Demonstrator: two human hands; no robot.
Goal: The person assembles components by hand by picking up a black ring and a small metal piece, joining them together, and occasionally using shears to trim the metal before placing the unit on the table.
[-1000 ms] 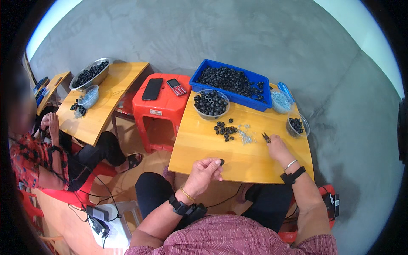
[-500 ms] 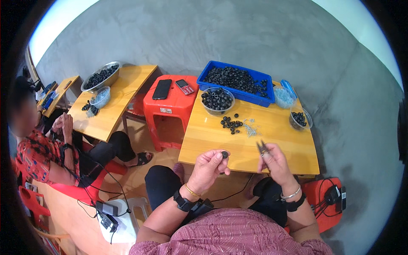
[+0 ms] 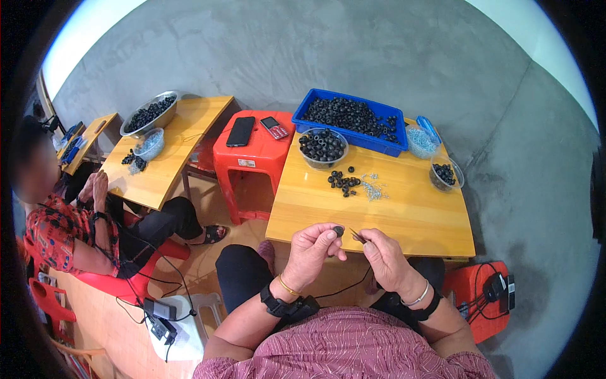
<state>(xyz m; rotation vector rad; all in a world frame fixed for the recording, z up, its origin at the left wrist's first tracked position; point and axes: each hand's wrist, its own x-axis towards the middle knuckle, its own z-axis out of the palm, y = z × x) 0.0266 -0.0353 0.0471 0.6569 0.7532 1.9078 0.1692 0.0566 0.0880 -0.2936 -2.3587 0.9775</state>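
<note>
Sits at a wooden table (image 3: 423, 218), facing a grey wall (image 3: 252, 57), with a blue tray (image 3: 379, 147) near the far edge and a red stool (image 3: 255, 153) to the left. Aims a tool (image 3: 357, 236) up and leftward, toward a bead (image 3: 339, 230), along a slanting long axis; cannot tell the bead's own axis. Pinches the bead in left hand (image 3: 310, 256), between thumb and fingertips, by the table's near edge. Grips the tool in right hand (image 3: 388, 262), leaving the tip past the fingers, near the bead.
</note>
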